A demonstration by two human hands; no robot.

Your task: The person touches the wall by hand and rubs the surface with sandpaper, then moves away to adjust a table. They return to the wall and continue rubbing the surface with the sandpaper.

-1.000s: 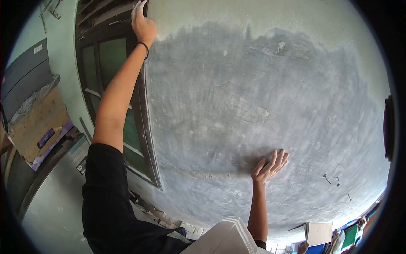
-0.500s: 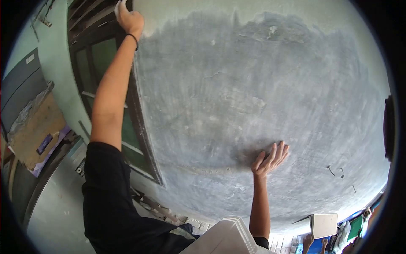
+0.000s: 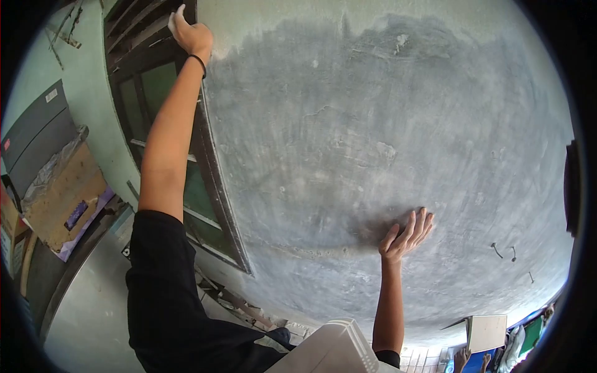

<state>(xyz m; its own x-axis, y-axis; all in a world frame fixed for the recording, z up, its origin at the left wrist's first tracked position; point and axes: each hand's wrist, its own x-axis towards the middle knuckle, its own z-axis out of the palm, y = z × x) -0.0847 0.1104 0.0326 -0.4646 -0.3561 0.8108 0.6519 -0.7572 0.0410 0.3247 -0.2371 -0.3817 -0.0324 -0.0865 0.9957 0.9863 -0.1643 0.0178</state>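
Note:
My left hand (image 3: 191, 38) is raised high at the upper left, its fingers bent around the edge of the dark wooden window frame (image 3: 217, 186). Some of those fingers are hidden from view, and the visible tips look whitish. A dark band circles that wrist. Lower down and to the right, my right hand (image 3: 407, 235) lies against the patchy grey wall (image 3: 336, 155), fingers spread and holding nothing. A shadow falls on the wall to its left.
Bent nails (image 3: 496, 250) stick out of the wall at right. A grey box (image 3: 40, 133) and a worn cardboard box (image 3: 68, 193) are stacked at left. Below right, another person's hand (image 3: 461, 358) is by a pale box (image 3: 487, 334). White plastic (image 3: 336, 348) shows at bottom.
The view has shifted slightly, so most things appear a little further right. Both hands keep nearly the same places on the frame and the wall.

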